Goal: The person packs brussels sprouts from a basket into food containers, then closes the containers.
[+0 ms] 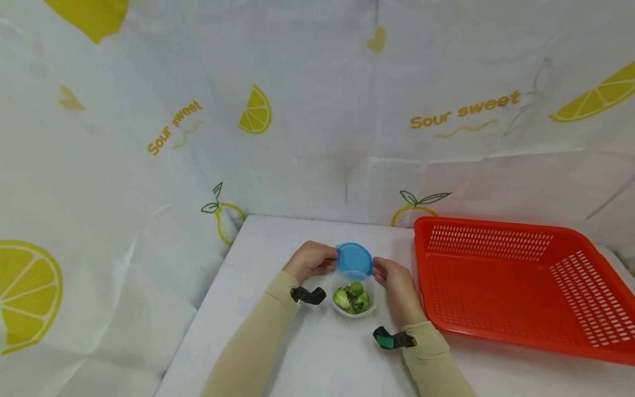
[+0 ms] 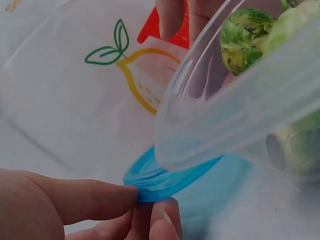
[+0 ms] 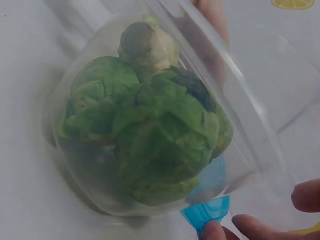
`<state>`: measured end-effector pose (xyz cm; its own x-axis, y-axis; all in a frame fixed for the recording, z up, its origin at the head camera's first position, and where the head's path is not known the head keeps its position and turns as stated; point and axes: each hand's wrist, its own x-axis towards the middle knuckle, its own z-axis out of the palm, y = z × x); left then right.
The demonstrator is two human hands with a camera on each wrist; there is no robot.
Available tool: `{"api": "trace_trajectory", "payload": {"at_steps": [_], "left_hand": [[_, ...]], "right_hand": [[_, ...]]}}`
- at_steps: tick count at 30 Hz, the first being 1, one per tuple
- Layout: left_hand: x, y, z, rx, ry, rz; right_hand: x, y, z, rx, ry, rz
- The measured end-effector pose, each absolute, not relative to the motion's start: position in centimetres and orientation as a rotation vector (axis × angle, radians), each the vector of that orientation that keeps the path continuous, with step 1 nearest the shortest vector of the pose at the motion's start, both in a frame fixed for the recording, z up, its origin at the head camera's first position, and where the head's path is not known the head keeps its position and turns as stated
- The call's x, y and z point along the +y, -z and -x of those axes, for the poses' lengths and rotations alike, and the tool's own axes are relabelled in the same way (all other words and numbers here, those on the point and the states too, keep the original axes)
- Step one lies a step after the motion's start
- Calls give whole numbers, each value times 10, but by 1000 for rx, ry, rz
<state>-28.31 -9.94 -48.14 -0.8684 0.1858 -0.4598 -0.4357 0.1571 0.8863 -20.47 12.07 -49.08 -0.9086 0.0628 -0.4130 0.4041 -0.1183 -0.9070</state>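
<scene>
A small clear plastic container (image 1: 375, 300) stands on the white table, holding several green Brussels sprouts (image 1: 353, 298). Behind it, partly over its back rim, is a round blue lid (image 1: 354, 259). My left hand (image 1: 311, 260) pinches the lid's left edge between thumb and fingers, which the left wrist view shows close up. At the lid's right side is my right hand (image 1: 395, 275). In the right wrist view its fingertips (image 3: 245, 224) are by the lid's blue rim, while the thumb (image 3: 306, 195) stands apart from it.
A large red plastic basket (image 1: 501, 286) with slotted walls stands right of my right hand. A white cloth backdrop (image 1: 322, 138) with lemon prints hangs behind and left of the white table (image 1: 238, 320).
</scene>
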Motion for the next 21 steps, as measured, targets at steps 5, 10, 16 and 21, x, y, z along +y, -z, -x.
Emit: {"api": "trace_trajectory", "payload": {"at_steps": [5, 10, 16, 21], "left_hand": [[-104, 477, 283, 2028, -1728, 121], [-113, 461, 275, 2142, -1748, -62], [-126, 443, 253, 2259, -1763, -230], [-137, 435, 231, 2308, -1780, -338]], "right_hand": [[120, 486, 201, 1973, 2078, -531], [117, 467, 189, 2070, 2116, -399], [111, 439, 166, 2171, 2114, -229], [113, 432, 147, 2290, 2018, -130]]}}
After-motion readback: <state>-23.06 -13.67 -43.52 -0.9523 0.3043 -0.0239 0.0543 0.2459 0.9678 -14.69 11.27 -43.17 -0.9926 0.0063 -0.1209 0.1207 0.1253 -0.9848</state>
